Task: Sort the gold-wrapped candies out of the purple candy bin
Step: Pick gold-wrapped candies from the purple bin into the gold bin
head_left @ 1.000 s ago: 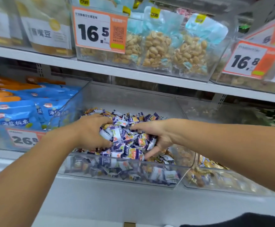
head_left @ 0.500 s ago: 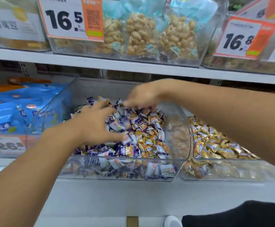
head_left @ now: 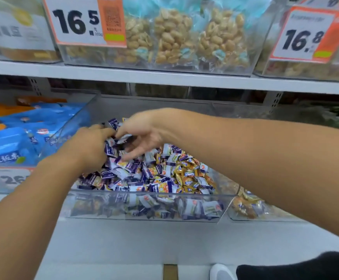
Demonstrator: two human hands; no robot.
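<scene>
Clear acrylic first: purple candy bin (head_left: pixel 144 207) sitting on the lower shelf (head_left: pixel 124 239), front wall see-through, heaped nearly to the lip. Mostly purple-and-white wrappers (head_left: pixel 124 178) across the left and middle; gold-wrapped candies (head_left: pixel 190 176) bunched at the right side of the heap, against the right wall, a few more scattered among the purple. Next door on the right, a second clear bin (head_left: pixel 251 211) showing gold wrappers through its front, probably where the strays belong. Left hand (head_left: pixel 87 146) down on the left of the pile, fingers curled into purple wrappers, looks like scooping or holding them back, though exactly what sits inside that curl cannot be told. Right hand (head_left: pixel 144 132) reaching across above the heap, fingers loosely spread and pointing down, thumb and forefinger seeming to nip one purple-and-white piece at the top. Handling, as a judgement: tiny, featherweight, crinkly film, slick against each other, so likely to slide and avalanche when the pile gets stirred. Not fragile, squeeze all you like. Best picked one at a time by a pinch across the body or by a twisted wrapper end, or raked in small clusters from that gold patch on the right.
</scene>
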